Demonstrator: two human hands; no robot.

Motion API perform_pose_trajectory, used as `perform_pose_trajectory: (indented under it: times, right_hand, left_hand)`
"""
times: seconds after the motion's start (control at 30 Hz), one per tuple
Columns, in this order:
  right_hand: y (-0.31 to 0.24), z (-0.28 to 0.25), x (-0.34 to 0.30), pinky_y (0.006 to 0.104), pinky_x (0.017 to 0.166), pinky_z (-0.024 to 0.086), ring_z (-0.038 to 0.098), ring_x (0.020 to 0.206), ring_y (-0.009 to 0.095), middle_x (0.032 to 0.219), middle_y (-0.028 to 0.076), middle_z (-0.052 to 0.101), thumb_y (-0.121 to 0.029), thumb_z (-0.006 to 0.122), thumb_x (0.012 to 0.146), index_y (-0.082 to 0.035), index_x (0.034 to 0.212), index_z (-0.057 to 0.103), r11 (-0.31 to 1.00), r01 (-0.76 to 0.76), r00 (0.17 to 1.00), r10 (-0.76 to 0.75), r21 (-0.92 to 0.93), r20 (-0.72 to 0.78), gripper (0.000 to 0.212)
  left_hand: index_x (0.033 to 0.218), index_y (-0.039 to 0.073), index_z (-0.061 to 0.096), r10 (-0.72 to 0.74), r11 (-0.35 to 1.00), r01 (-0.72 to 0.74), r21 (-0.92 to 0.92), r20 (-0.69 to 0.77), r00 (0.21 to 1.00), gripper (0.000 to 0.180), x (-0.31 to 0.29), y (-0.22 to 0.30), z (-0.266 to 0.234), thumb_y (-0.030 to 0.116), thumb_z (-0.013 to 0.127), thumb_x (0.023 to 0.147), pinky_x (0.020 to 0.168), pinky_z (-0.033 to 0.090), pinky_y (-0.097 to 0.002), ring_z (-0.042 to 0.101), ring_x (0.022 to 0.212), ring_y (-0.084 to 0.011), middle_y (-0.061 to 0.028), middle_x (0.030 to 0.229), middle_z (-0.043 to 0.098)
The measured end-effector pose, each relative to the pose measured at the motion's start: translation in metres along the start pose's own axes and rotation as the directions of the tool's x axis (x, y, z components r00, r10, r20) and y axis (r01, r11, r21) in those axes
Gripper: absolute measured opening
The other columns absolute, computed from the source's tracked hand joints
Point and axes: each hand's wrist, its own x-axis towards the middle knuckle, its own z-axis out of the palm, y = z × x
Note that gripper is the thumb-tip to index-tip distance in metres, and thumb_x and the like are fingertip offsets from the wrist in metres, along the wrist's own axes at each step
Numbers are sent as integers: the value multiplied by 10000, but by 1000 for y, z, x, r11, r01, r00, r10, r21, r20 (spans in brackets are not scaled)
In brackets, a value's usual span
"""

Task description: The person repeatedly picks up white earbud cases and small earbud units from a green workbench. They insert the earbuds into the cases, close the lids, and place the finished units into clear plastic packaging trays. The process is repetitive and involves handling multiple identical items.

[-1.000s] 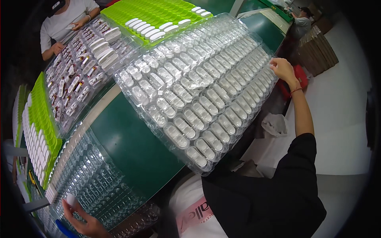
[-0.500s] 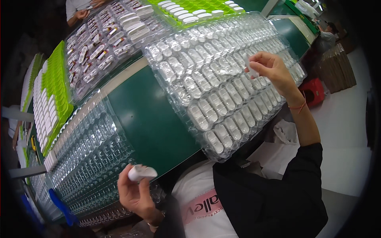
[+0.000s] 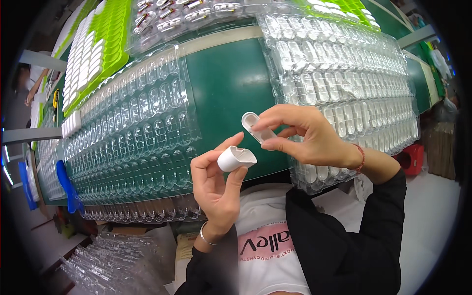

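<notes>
Between thumb and fingers, my left hand point(image 3: 216, 187) grips a white plastic shell point(image 3: 236, 158), short and rounded with a slanted open end. Just above and to the right of it, my right hand point(image 3: 309, 135) pinches an oval white plastic piece point(image 3: 257, 128) with a raised rim and a hollow inside. The two pieces are close but apart, over the front of the green table point(image 3: 221, 83). To the right lies a clear plastic tray point(image 3: 344, 88) with rows of oval pockets, many holding pale oval parts.
Another clear tray point(image 3: 142, 118) with pockets covers the left of the table. Bright green trays of white parts stand far left point(image 3: 105, 54) and far right point(image 3: 354, 7). At the back sits a tray point(image 3: 182, 17) of small assemblies. A blue object point(image 3: 69, 187) hangs at the left edge.
My right hand has come back from the right tray with the oval piece, down and left towards my left hand. My left hand has risen and moved right, still holding the shell. The view has turned.
</notes>
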Motion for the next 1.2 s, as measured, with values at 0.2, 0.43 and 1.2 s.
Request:
perform_pose_trajectory:
  times: [0.2,0.43,1.2]
  right_hand:
    - [5,-2,-1,228,632,571,656,830,129,1065,93,641,40,688,797,-19,1092,660,998,13,999,-11,-53,38,302]
    - [8,0,-1,240,641,567,677,818,151,1058,126,671,50,689,780,-24,1058,682,993,87,996,-86,-79,11,288]
    - [8,2,-3,277,614,539,658,778,187,975,107,682,-4,655,824,-42,1071,673,983,136,990,-138,-122,-7,250]
  left_hand:
    - [1120,-4,396,-12,992,11,127,12,1000,349,-3,-6,0,-44,628,863,966,440,-330,565,1140,-231,-286,1229,561]
    - [1134,-16,402,11,990,-13,140,18,1000,363,-2,-9,2,-48,634,858,962,441,-324,578,1115,-214,-263,1200,587]
    - [1217,-49,433,-65,998,65,-1,-71,995,385,-6,-2,3,89,617,909,876,489,-303,585,1019,-174,-171,1126,584]
